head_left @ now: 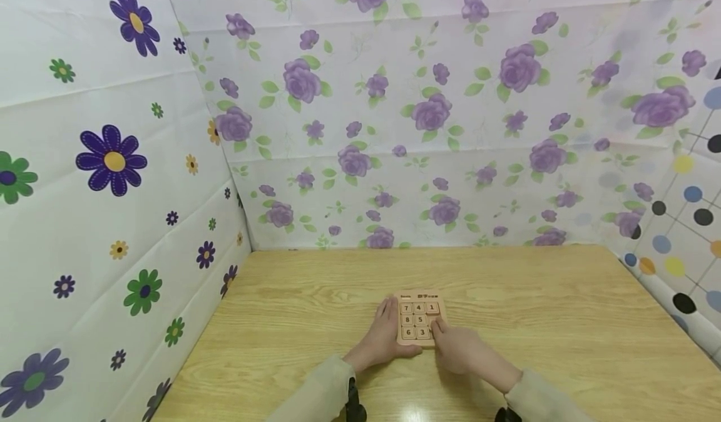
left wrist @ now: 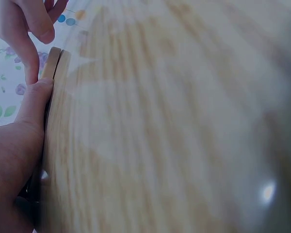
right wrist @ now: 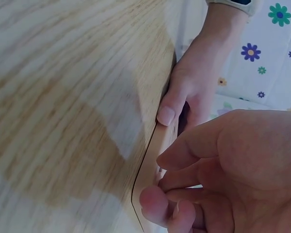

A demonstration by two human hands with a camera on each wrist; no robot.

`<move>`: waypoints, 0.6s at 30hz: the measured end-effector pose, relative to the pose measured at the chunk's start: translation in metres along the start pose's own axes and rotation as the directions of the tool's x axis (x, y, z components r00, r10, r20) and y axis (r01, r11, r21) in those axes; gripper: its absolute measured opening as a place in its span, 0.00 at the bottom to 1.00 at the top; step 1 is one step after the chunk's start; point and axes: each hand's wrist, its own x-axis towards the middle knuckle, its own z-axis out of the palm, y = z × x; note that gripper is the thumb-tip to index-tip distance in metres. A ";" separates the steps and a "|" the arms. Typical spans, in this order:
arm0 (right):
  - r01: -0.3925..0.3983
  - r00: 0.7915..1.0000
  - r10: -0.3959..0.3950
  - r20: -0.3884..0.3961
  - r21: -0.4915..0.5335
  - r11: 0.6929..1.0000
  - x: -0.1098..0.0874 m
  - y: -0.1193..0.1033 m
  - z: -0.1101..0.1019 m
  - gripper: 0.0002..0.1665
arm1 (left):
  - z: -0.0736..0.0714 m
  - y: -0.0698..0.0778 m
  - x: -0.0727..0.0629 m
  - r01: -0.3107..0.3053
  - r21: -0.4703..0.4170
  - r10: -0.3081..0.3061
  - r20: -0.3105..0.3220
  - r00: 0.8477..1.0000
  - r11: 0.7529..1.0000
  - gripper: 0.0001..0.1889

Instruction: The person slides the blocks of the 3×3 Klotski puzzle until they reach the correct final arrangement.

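Note:
A number slide puzzle (head_left: 414, 340), a pale wooden board with square numbered tiles, lies flat on the table. Its visible rows read 7, 4, 1, then 8, 5, then 6, 3; the right hand covers the lower right part. My left hand (head_left: 385, 337) holds the board at its lower left corner, fingers along the left side and thumb on the near edge. From the right, my right hand (head_left: 457, 349) reaches over the board with fingertips at the middle row's right end. In the right wrist view its fingers (right wrist: 184, 145) are loosely bent close over the board.
The wooden table (head_left: 315, 278) extends around the board on all sides. Flowered cloth (head_left: 394, 128) hangs behind it, with more patterned cloth (head_left: 112, 234) at the left and dotted cloth (head_left: 676, 265) at the right. Dark straps circle both wrists.

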 end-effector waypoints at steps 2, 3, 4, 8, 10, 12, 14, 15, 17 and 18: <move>-0.003 1.000 0.003 -0.003 0.008 1.000 0.001 0.001 0.000 0.38 | 0.000 0.000 0.000 0.001 -0.001 -0.001 0.001 1.000 1.000 0.67; -0.004 1.000 0.004 -0.001 0.010 1.000 0.002 0.001 0.001 0.39 | 0.000 0.000 0.000 0.001 -0.003 -0.001 -0.002 1.000 1.000 0.67; -0.003 1.000 0.003 0.002 0.015 1.000 0.002 0.002 0.001 0.39 | 0.000 0.000 0.000 0.002 -0.005 -0.002 -0.003 1.000 1.000 0.67; 0.003 1.000 -0.003 0.013 -0.010 1.000 0.006 0.003 0.002 0.39 | 0.000 0.000 0.000 -0.001 -0.002 0.001 -0.010 1.000 1.000 0.67; 0.006 1.000 -0.006 0.023 -0.023 1.000 0.008 0.004 0.001 0.37 | 0.000 0.000 0.000 -0.003 -0.001 0.003 -0.010 1.000 1.000 0.67; 0.005 0.999 -0.004 0.036 -0.023 1.000 0.009 0.005 0.000 0.36 | 0.000 0.000 0.000 -0.004 0.005 0.004 -0.006 1.000 1.000 0.67; 0.002 0.999 -0.001 0.046 -0.014 1.000 0.009 0.005 0.000 0.36 | 0.000 0.000 0.000 -0.006 0.009 0.006 -0.003 1.000 1.000 0.67; 0.002 0.999 -0.002 0.046 -0.010 1.000 0.009 0.005 -0.001 0.36 | 0.000 0.000 0.000 -0.006 0.013 0.006 0.001 1.000 1.000 0.67; 0.003 0.999 -0.003 0.046 -0.012 1.000 0.009 0.005 -0.001 0.36 | -0.001 0.000 0.000 -0.007 0.019 0.007 0.002 1.000 1.000 0.67; 0.005 0.999 -0.004 0.044 -0.017 1.000 0.009 0.005 -0.001 0.35 | -0.001 0.000 0.000 -0.008 0.021 0.008 0.001 1.000 1.000 0.67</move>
